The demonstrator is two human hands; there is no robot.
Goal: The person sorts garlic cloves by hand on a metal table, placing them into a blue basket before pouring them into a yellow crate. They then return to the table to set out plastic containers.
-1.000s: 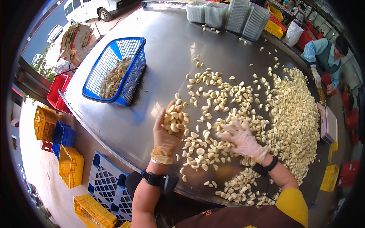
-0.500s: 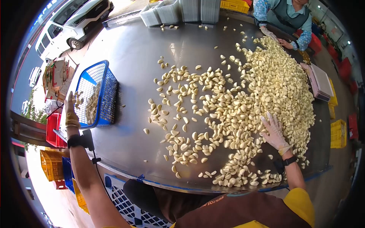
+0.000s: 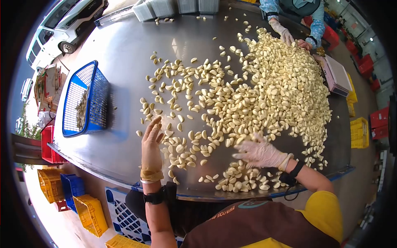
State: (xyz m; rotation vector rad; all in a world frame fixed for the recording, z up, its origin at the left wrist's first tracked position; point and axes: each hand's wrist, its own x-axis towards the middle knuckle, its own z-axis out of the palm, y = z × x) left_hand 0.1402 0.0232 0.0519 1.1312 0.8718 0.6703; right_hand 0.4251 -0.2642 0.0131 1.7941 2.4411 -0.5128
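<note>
Peeled garlic cloves (image 3: 285, 82) form a large heap on the right of the metal table (image 3: 124, 153), thinning into scattered cloves toward the middle. My left hand (image 3: 151, 155), gloved, is raised at the left edge of the scattered cloves, fingers pointing up and apart, holding nothing. My gloved right hand (image 3: 260, 153) is spread, palm down, over the lower part of the heap, between the main pile and a smaller group by the near edge. A blue basket (image 3: 97, 101) with some pieces inside stands on the left.
A co-worker's gloved hand (image 3: 282, 31) is at the heap's far end. Clear plastic trays (image 3: 165, 8) stand at the far edge. A pink and white box (image 3: 336, 76) lies at the right. Yellow crates (image 3: 92, 213) sit on the floor.
My left hand has moved from beside the blue basket to the scattered cloves. My right hand has shifted left across the cloves. The view has also shifted.
</note>
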